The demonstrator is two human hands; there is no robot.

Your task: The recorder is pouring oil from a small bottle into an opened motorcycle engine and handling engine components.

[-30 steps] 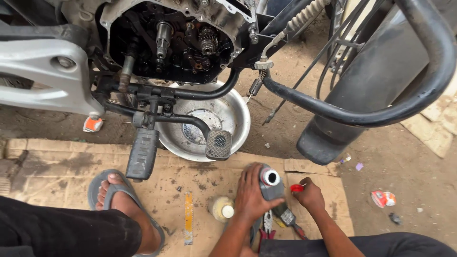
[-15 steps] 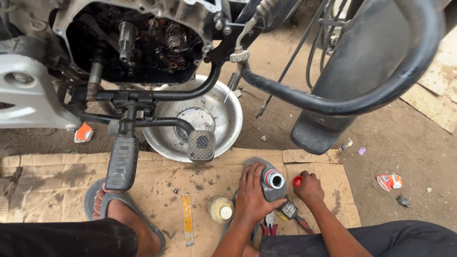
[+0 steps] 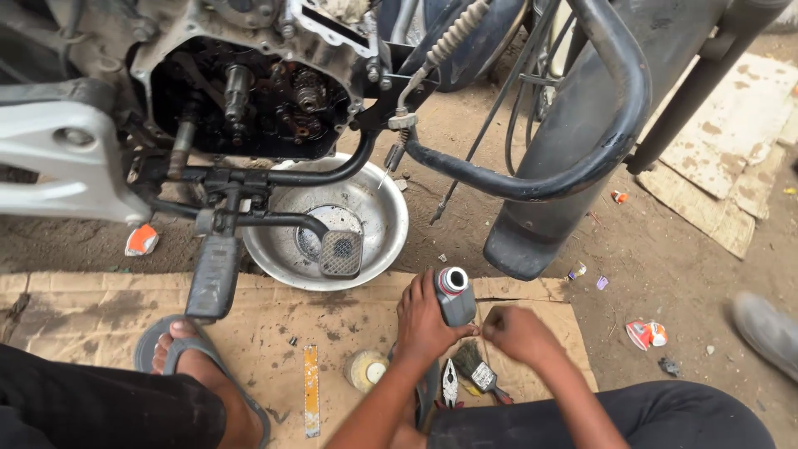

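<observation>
Left hand (image 3: 424, 320): fingers wrapped closed around a grey plastic bottle (image 3: 455, 298), which stands upright on the cardboard sheet (image 3: 83, 312), open neck with white rim facing up.

Right hand (image 3: 517, 333): just beside the bottle's right side, fingers curled and pinched together at the tips; what they pinch is too small to tell.

Grey plastic bottle: position is front edge of the cardboard, between the two hands, near the metal bowl (image 3: 382, 208) and the dark exhaust pipe (image 3: 565, 158).

Metal bowl: round, shiny, on the ground under the open engine case (image 3: 249, 100); a foot pedal (image 3: 341, 252) on a black lever hangs over it.

Engine case: cover off, oily gears and shafts exposed, dark inside.

Footrest (image 3: 214, 274): black, ribbed, hanging down beside the bowl, above a sandalled foot (image 3: 187, 353).

Small items on the cardboard near the wrists: pliers (image 3: 450, 382), a brush (image 3: 475, 366) with dark bristles, a small round pale container (image 3: 366, 370), a narrow yellow strip (image 3: 311, 389).

Ground to the right: bare dirt, scraps of red and white wrapper (image 3: 647, 334), loose cardboard pieces (image 3: 723, 158), and the toe of another person's grey shoe (image 3: 765, 324) at the edge.
</observation>
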